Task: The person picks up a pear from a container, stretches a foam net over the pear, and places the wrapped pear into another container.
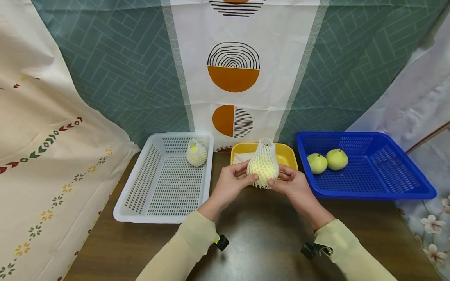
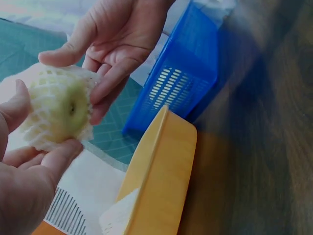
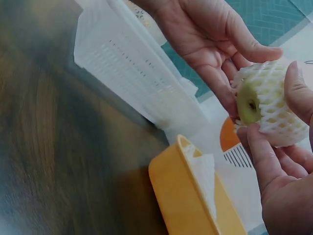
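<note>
Both hands hold one pear wrapped in a white foam net (image 1: 263, 166) upright above the table, just in front of the yellow tray (image 1: 287, 155). My left hand (image 1: 247, 172) pinches its left side between thumb and fingers. From the other side, my right hand (image 1: 280, 176) grips it the same way. The left wrist view shows the pear's bare base (image 2: 68, 108) through the net's open end, between my left hand (image 2: 34, 147) and right hand (image 2: 110, 49). In the right wrist view the same pear (image 3: 261, 103) sits between my right hand (image 3: 281, 147) and left hand (image 3: 210, 44).
A white basket (image 1: 140, 187) at the left holds one netted pear (image 1: 196, 153). At the right, a blue basket (image 1: 386, 171) holds two bare green pears (image 1: 317, 163) (image 1: 336, 159). White foam nets (image 3: 203, 171) lie in the yellow tray. Patterned cloths hang behind and at both sides.
</note>
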### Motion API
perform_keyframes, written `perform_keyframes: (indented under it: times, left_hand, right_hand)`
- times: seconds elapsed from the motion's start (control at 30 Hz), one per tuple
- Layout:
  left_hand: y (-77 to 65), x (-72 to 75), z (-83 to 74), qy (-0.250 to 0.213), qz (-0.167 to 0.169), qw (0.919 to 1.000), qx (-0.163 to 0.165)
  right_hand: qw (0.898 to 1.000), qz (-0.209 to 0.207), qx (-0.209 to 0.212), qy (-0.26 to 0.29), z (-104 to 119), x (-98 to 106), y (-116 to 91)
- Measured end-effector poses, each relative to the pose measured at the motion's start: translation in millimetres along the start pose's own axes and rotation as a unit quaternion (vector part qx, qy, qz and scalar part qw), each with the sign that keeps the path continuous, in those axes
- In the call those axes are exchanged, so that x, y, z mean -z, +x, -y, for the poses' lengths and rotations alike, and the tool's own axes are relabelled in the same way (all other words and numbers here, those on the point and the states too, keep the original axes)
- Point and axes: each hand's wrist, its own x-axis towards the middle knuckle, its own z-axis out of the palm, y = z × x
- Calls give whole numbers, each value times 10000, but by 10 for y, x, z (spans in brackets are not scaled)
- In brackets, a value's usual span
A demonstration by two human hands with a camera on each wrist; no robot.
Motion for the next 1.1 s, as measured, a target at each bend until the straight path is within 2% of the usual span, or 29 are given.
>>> perform_keyframes:
  times: [0.17,0.4,0.57,0.77,0.87,1.1]
  left_hand:
    - [14,-6,16,-370,71,9993,-19]
    - [13,-3,12,-352,-26,9994,-38]
    - [3,-15,2,-94,-195,9998,2]
    - [5,-46,1,265,-401,9986,-209]
    - [9,-58,15,417,-467,9976,-301]
    - [16,-74,45,842,-593,9938,-428]
  right_hand:
    - [9994,48,155,322,-9,-49,0]
    - [9981,-82,199,585,-16,-91,15]
    - [9979,18,174,631,6,-92,9]
    - [9992,-148,340,-123,16,-84,36]
    - [9985,-264,352,-328,-2,-75,49]
    - [9984,-394,389,-120,-8,-85,64]
